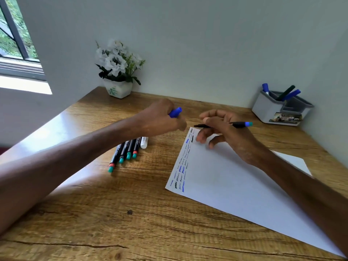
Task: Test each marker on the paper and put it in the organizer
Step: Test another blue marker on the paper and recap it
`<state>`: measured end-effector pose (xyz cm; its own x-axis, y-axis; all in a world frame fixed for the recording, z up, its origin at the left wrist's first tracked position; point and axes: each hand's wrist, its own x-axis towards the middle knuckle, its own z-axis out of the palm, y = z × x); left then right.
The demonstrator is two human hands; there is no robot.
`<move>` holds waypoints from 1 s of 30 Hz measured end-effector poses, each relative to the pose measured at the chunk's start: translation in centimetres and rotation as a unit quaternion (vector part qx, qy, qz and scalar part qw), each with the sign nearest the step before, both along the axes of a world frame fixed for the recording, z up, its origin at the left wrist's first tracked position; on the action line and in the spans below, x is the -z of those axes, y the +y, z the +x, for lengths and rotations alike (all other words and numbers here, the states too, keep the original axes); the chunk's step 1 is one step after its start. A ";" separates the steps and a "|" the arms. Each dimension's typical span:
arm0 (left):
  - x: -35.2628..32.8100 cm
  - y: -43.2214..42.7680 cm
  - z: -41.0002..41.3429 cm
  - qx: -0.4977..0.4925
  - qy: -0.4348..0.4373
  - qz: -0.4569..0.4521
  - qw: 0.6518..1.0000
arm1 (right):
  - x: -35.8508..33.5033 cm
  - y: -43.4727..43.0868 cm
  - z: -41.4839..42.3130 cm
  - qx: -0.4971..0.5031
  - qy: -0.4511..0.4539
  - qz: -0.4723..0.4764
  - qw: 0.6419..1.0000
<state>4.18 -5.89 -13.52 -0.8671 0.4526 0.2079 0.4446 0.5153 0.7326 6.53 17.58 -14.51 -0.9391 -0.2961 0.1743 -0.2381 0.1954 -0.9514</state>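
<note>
A white sheet of paper [235, 185] lies on the wooden desk, with several blue and black scribbles along its left edge. My left hand [162, 117] is curled round a blue cap [175, 112] above the desk. My right hand [226, 132] holds a thin black marker [239, 124] with a blue and teal end, lying level over the paper's far corner. Several black markers [125, 151] and a white one [144, 142] lie in a row left of the paper. A grey and white organizer [271, 110] at the back right holds blue markers and a dark one.
A white pot of white flowers [117, 72] stands in the back left corner by the wall. A window [15, 34] is at the far left. Walls close the desk [131, 213] at the back and right.
</note>
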 end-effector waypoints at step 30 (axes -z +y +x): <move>-0.2 -0.4 -0.2 0.151 -0.085 -0.131 0.976 | 1.9 -2.0 4.2 -0.040 0.113 0.042 0.992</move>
<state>3.95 -6.29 -13.34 -0.6975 0.7115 -0.0850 0.4887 0.5590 0.6698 10.77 15.60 -16.36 -0.8518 -0.3911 0.3484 -0.4610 0.2439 -0.8532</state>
